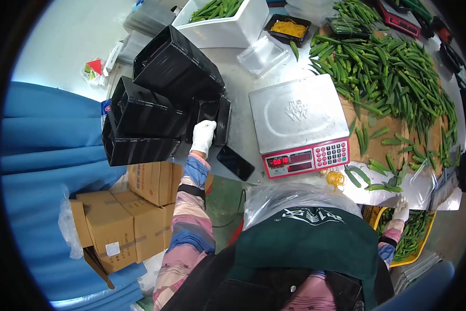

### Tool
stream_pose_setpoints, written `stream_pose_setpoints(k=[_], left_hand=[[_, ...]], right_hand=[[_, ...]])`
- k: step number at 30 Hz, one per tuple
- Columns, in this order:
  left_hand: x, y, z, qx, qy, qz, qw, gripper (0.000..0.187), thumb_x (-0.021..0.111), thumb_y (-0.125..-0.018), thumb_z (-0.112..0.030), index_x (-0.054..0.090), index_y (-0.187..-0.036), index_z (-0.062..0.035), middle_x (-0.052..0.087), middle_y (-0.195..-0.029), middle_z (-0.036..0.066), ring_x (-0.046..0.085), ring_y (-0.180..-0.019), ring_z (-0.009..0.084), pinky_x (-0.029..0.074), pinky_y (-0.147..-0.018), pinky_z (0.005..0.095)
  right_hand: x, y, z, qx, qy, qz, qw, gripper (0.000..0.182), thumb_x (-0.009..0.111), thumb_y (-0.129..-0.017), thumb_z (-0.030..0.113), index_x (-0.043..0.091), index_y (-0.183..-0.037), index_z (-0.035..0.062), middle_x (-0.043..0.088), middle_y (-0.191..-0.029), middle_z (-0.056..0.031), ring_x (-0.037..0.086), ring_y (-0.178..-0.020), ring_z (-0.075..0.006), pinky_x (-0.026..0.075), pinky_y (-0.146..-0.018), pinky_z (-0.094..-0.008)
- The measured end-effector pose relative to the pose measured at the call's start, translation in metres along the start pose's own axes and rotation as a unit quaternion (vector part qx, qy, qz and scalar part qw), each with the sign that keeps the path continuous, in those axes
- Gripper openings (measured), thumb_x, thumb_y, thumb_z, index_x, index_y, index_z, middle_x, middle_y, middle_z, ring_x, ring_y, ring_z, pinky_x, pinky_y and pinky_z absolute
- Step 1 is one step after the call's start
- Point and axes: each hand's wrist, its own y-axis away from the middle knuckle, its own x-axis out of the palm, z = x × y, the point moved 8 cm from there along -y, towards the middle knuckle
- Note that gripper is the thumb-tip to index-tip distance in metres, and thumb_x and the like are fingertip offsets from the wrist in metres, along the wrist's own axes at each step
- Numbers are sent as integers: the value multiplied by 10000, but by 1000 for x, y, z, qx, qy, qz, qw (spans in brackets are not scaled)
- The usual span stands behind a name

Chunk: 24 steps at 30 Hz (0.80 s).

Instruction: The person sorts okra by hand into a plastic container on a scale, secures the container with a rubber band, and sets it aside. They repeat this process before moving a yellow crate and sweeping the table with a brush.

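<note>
My left hand (204, 137), in a white glove, reaches into a low stack of black plastic trays (222, 122). Its fingers are curled closed at the rim of the upper tray. Taller stacks of the same black trays (178, 65) stand just beyond and to the left. My right hand (401, 209), also gloved, is low at the right by the table's front edge, above a yellow crate of okra (424, 233). Its fingers are too small and blurred to read. Between the hands sits a scale (298, 116) with a red display showing -0.010 and a bare metal plate.
A large heap of okra (383, 78) covers the table's right side. A phone (235, 163) lies near the front edge. Behind are a white bin (227, 28), a clear plastic box (263, 54) and a tray of yellow bands (288, 28). Cardboard boxes (108, 223) stand lower left.
</note>
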Motion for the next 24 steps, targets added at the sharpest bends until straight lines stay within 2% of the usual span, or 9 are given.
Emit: stream_pose_setpoints(k=[4, 10, 11, 12, 13, 16, 18, 20, 24], left_hand=[[1, 22, -32, 102, -217, -133, 962, 273, 602, -952, -295, 646, -858, -42, 681, -876, 178, 655, -797, 342, 499, -726, 454], [-14, 77, -95, 244, -175, -315, 901, 208, 646, -960, -256, 618, -875, -69, 599, -889, 114, 599, -826, 307, 485, -768, 425], [-24, 88, -112, 269, -164, -353, 881, 206, 648, -961, -231, 611, -865, -53, 591, -865, 113, 588, -805, 301, 480, -753, 423], [-32, 99, -131, 295, -148, -384, 862, 206, 649, -963, -206, 603, -855, -36, 583, -841, 112, 578, -785, 295, 475, -739, 420], [-32, 108, -151, 318, -138, -381, 857, 203, 659, -958, -185, 600, -847, -27, 569, -812, 108, 566, -763, 288, 471, -718, 412], [1, 132, -197, 358, -93, -297, 880, 193, 704, -924, -132, 592, -825, -10, 544, -750, 110, 546, -704, 276, 457, -656, 397], [51, 152, -233, 444, -130, -180, 868, 183, 742, -885, -140, 607, -823, -33, 556, -759, 109, 547, -682, 284, 455, -633, 405], [117, 166, -244, 504, -269, -6, 821, 134, 774, -818, -173, 668, -843, -95, 610, -804, 79, 598, -828, 285, 479, -739, 416], [147, 189, -247, 495, -271, 79, 821, 224, 800, -805, -168, 705, -990, -84, 682, -942, 71, 628, -946, 266, 493, -879, 377]], right_hand=[[16, 27, -2, 22, -11, -54, 998, 334, 436, -1061, 300, 574, -1330, 157, 617, -1370, 32, 573, -1233, -129, 427, -1005, -304], [-2, 17, -10, 26, 0, -30, 999, 378, 489, -1039, 307, 541, -1385, 163, 587, -1394, 38, 558, -1213, -103, 432, -979, -301], [25, 6, 6, -137, 124, 187, 965, 427, 409, -1049, 286, 437, -1455, 157, 435, -1491, 27, 403, -1326, -138, 318, -1069, -321], [38, 9, 5, -287, 243, 379, 846, 480, 328, -1059, 264, 333, -1525, 150, 284, -1589, 15, 247, -1439, -174, 205, -1159, -341], [30, 11, 9, -304, 247, 385, 836, 476, 352, -1041, 233, 360, -1505, 127, 326, -1559, -19, 297, -1409, -187, 255, -1110, -340], [27, 6, -28, -73, 28, 305, 949, 464, 423, -988, 141, 442, -1445, 58, 453, -1471, -123, 447, -1317, -225, 404, -963, -339], [35, 6, -41, -3, -29, 305, 952, 457, 470, -953, 79, 497, -1405, 12, 538, -1412, -191, 547, -1256, -251, 503, -866, -338], [79, 96, -6, -80, 63, -41, 994, 304, 631, -938, 105, 653, -1230, 22, 705, -1143, -177, 707, -881, -189, 531, -678, -263], [100, 134, 10, -136, 122, -86, 979, 205, 615, -984, 155, 721, -1115, 38, 749, -923, -70, 665, -651, -101, 445, -521, -204]])
